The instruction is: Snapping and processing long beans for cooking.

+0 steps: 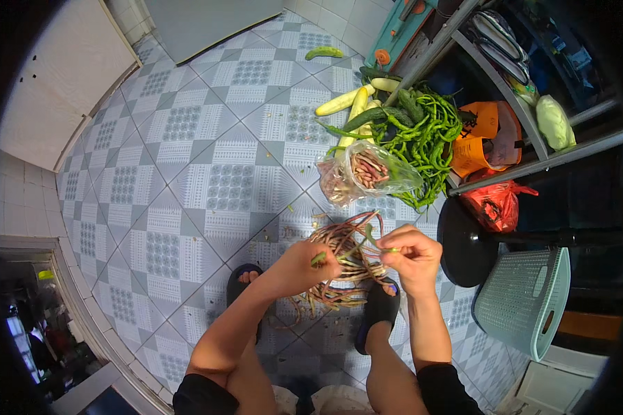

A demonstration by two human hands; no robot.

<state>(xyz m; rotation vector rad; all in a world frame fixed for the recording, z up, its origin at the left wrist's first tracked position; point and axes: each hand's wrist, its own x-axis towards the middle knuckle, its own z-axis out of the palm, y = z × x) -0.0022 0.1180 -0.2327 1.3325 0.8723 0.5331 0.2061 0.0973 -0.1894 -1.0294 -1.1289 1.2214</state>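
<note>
My left hand point(303, 267) is closed round green bean pieces, over the left side of a heap of long reddish beans point(337, 295) on the tiled floor between my feet. To its right, my right hand point(411, 251) pinches a green bean point(369, 233) between thumb and fingertips. Just beyond the heap stands a clear plastic bag point(337, 181) holding short reddish bean pieces point(369, 170). Behind the bag lie long green peppers point(431, 137), yellow-green cucumbers point(344, 101) and dark green cucumbers point(379, 116).
A metal rack point(545, 161) stands at the right, with an orange bag point(472, 148) and a red plastic bag point(498, 202) there. Nearer are a round black base point(462, 241) and a pale green basket point(519, 295). One cucumber point(324, 52) lies far off. Small scraps dot the floor.
</note>
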